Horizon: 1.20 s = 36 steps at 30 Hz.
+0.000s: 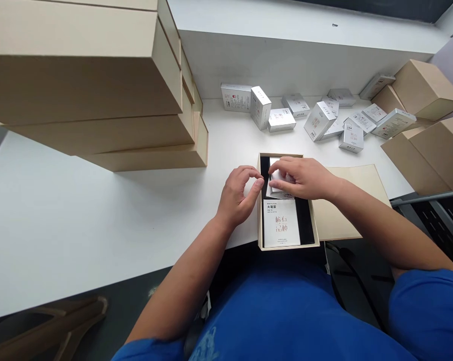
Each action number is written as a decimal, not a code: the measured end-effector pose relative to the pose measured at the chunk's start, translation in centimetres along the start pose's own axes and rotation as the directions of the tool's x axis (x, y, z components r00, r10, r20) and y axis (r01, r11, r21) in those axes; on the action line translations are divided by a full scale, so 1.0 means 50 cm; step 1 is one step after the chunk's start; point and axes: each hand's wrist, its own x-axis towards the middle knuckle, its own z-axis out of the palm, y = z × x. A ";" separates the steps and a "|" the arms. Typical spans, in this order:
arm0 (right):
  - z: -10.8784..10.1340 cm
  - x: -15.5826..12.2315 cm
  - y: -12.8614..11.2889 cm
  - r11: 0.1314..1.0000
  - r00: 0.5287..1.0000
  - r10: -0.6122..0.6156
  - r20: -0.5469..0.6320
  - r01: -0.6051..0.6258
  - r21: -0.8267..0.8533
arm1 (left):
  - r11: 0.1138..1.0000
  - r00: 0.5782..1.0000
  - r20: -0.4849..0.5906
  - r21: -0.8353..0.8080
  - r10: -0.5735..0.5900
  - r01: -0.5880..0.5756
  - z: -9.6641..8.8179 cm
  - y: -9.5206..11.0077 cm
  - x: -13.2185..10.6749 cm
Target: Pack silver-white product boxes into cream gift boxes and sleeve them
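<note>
A shallow cream gift box (260, 220) with a black lining lies open at the table's front edge. In its near part rests a flat white tea box (281, 223) with red and black print, face up. My right hand (303, 178) reaches into the far part, thumb and fingers closed around a small white box (277, 184), which the hand partly covers. My left hand (239, 195) is at the gift box's left rim, fingers curved, with a gap between thumb and forefinger and nothing held. Its fingertips are close to the rim; whether they touch it I cannot tell.
Large cream boxes (98, 87) are stacked at the left. Several small silver-white boxes (320, 121) lie scattered along the back ledge. Brown cartons (425, 90) stand at the right. A flat cream panel (346, 200) lies under my right forearm, beside the gift box.
</note>
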 end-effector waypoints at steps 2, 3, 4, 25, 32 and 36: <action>-0.003 -0.007 0.014 1.000 0.998 -0.016 -0.065 0.015 -0.014 | 1.000 1.000 0.003 -0.003 0.007 -0.007 -0.001 0.001 0.000; -0.005 -0.010 0.022 0.999 0.996 -0.035 -0.085 0.033 -0.025 | 1.000 1.000 0.002 -0.001 0.007 -0.007 -0.001 0.001 0.000; -0.008 -0.014 0.031 0.998 0.995 -0.057 -0.085 0.054 -0.033 | 1.000 1.000 0.001 0.001 0.006 -0.006 -0.001 0.001 0.000; -0.013 -0.026 0.056 0.986 0.989 -0.149 -0.016 0.150 0.068 | 0.999 0.998 0.030 -0.006 -0.049 0.049 0.001 -0.001 0.001; -0.008 -0.044 0.075 0.980 0.986 -0.150 0.076 0.158 -0.119 | 0.998 0.997 0.050 0.015 -0.067 0.066 -0.002 0.003 0.003; 0.007 -0.037 0.071 0.981 0.991 -0.093 0.096 0.108 -0.164 | 0.998 0.997 0.050 0.016 -0.062 0.061 -0.003 0.005 0.002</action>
